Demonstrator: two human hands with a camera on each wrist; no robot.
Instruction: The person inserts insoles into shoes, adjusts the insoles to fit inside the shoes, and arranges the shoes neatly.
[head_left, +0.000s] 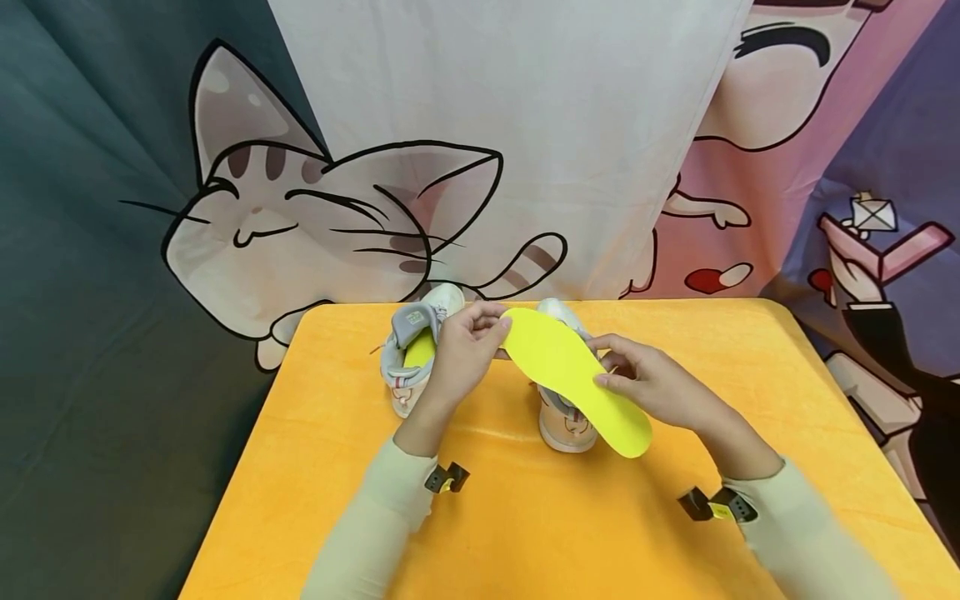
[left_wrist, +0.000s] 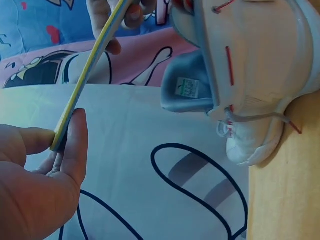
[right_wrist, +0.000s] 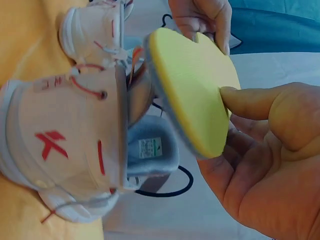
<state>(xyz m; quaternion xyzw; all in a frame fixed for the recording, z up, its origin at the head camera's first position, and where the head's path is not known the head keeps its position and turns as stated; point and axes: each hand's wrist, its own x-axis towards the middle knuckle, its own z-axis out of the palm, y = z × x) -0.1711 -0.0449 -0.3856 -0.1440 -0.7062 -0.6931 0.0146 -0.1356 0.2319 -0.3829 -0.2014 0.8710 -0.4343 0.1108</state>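
Observation:
Both hands hold one yellow insole (head_left: 573,367) above a white shoe (head_left: 567,429) on the table. My left hand (head_left: 467,346) pinches the insole's far left end between thumb and fingers. Along its right edge, my right hand (head_left: 648,379) grips it, thumb on the yellow face and fingers beneath, as the right wrist view shows. The insole's underside is greyish in the left wrist view. Below it, the shoe (right_wrist: 65,135) has its grey tongue (right_wrist: 152,145) raised, and the insole hides part of its opening. To the left, a second shoe (head_left: 405,396) contains a yellow insole (head_left: 420,348).
An orange-yellow cloth (head_left: 480,533) covers the table. Behind its far edge hangs a curtain (head_left: 585,125) printed with cartoon figures. Small black cameras (head_left: 447,477) sit at both wrists. Red-tipped laces (left_wrist: 292,126) hang loose from the nearer shoe.

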